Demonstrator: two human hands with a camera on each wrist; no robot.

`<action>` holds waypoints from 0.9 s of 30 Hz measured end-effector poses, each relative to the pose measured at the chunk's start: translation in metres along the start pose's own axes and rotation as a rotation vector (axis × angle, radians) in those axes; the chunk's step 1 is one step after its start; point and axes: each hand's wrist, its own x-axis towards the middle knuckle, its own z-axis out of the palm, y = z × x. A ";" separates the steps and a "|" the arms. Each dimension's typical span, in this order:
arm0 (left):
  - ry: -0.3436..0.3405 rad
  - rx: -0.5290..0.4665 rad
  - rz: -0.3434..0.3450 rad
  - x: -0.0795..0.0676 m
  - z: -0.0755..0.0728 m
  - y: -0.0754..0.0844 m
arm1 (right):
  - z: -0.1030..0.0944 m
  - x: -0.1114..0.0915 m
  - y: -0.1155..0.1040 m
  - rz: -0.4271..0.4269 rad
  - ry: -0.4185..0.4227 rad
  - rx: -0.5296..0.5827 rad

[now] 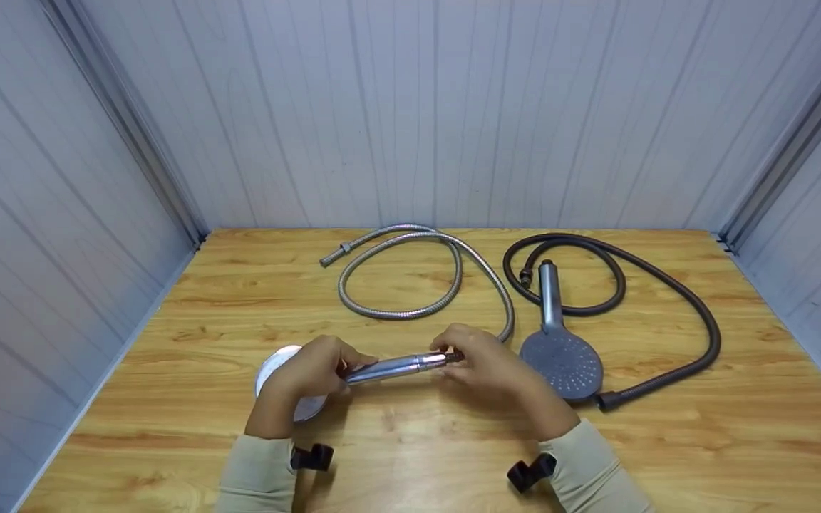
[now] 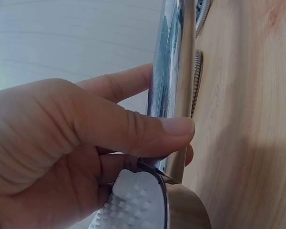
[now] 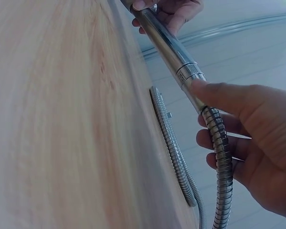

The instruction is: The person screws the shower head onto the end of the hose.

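Note:
My left hand (image 1: 311, 367) grips a chrome hand shower (image 1: 389, 368) by the handle, close to its round head. In the left wrist view the thumb lies across the handle, and part of the pale, patterned head (image 2: 138, 195) shows below it. At the handle's other end, my right hand (image 1: 485, 360) pinches the joint between handle and silver metal hose (image 3: 221, 167). There the thumb presses on the chrome connector (image 3: 193, 90), which sits against the handle's end. From the right hand the hose runs back in a loop over the table. Whether the joint is fully tight cannot be seen.
A grey hand shower (image 1: 564, 360) lies face up on the wooden table (image 1: 204, 442), right of my right hand. Around it curves a dark hose (image 1: 710, 320), one end close to its head. The silver hose's free end (image 1: 332, 255) lies at the back. Pale panel walls (image 1: 410, 114) enclose three sides.

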 end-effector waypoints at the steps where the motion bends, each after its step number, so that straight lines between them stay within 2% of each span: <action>1: -0.001 -0.002 0.001 0.000 0.000 0.000 | 0.000 0.000 0.000 -0.002 0.004 -0.001; 13: 0.004 -0.002 0.008 0.000 0.000 0.000 | 0.000 0.002 0.000 -0.062 0.013 0.003; 27: 0.003 0.017 0.004 0.000 -0.001 0.002 | -0.002 0.001 0.002 -0.089 0.004 -0.007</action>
